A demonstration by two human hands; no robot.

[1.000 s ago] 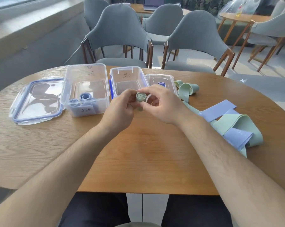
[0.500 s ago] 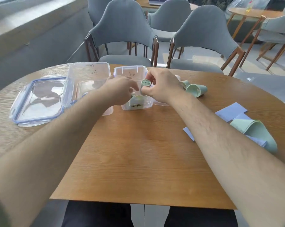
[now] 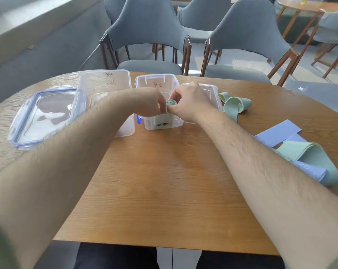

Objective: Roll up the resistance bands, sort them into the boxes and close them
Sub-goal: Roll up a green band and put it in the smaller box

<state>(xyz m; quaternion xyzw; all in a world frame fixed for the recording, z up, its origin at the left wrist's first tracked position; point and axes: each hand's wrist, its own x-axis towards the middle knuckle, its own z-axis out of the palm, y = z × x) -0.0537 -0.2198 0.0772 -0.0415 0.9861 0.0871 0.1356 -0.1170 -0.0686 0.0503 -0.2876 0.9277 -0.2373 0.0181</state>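
My left hand (image 3: 150,104) and right hand (image 3: 191,102) both pinch a tightly rolled green resistance band (image 3: 171,102) so it cannot uncoil, just above the small open box (image 3: 164,125) near the table's far edge. Unrolled bands (image 3: 312,156), green and blue, lie along the right edge.

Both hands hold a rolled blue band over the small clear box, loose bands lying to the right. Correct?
Not quite. In the head view the rolled elastic band is pale green, not blue. The left hand and right hand do hold it over the small clear plastic box, with loose green and blue flat bands lying to the right.
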